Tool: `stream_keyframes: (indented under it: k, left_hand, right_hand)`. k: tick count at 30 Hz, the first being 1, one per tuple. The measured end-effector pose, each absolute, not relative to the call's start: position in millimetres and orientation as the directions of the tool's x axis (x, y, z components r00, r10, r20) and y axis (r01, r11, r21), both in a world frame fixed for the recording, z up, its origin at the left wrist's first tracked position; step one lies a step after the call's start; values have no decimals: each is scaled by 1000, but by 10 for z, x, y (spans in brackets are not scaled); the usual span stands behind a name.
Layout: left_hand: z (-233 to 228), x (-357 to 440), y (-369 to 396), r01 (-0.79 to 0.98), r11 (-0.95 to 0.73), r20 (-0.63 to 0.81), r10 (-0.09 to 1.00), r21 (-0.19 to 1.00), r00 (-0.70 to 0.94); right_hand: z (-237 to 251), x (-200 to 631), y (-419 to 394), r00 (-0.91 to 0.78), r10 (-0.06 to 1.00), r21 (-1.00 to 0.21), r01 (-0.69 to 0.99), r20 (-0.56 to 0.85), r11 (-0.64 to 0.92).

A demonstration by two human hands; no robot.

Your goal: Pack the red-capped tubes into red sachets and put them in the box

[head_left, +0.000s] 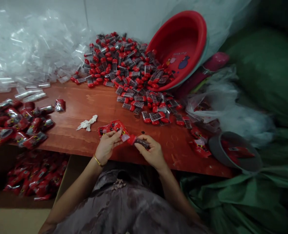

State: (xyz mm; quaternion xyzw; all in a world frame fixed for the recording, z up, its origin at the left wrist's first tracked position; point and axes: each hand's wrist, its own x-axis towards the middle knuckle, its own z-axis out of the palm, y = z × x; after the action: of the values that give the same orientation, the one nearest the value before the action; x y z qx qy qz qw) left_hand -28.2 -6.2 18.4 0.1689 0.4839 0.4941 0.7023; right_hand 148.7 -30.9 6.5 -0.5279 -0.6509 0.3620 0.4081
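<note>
The tube (143,142) is over the near part of the table (85,97), with its red cap toward the left hand (107,143). It looks light, stiff and smooth, so it might slip a bit, and its clear side might crack if squeezed hard. The long clear part seems the best place to hold. The right hand (153,152) has it there, pinched between thumb and fingers. The left thumb and fingers pinch the red wraps (119,126), which look thin, soft and easy to bend; an edge is best to hold.

I count one tube in hand, one red tub (201,26), one gray bowl (217,156), one white scrap (87,123) and one gold bangle (98,161). The wraps overlap, so I cannot tell how many. The big tube pile (131,65) has too many to count.
</note>
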Motion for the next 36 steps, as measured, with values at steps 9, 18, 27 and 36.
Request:
stream_keyframes:
  k: [9,18,27,36]
  left_hand:
    - [209,-254,-65,-502,418,-500,865,757,-33]
    - [282,-186,-107,-438,411,-471,881,800,-34]
    - [243,-176,-158,-418,455,-479,876,786,53]
    - [187,-82,-227,-511,436,-466,882,741,77]
  right_hand:
    - [170,1531,-471,-137,977,-891,403,166,208]
    - [95,1487,-477,-122,981,-870,454,153,193]
    - [32,1471,-446,-48,998,-952,300,40,53]
    - [-55,1322,-444,12,992,-992,20,-126,-127]
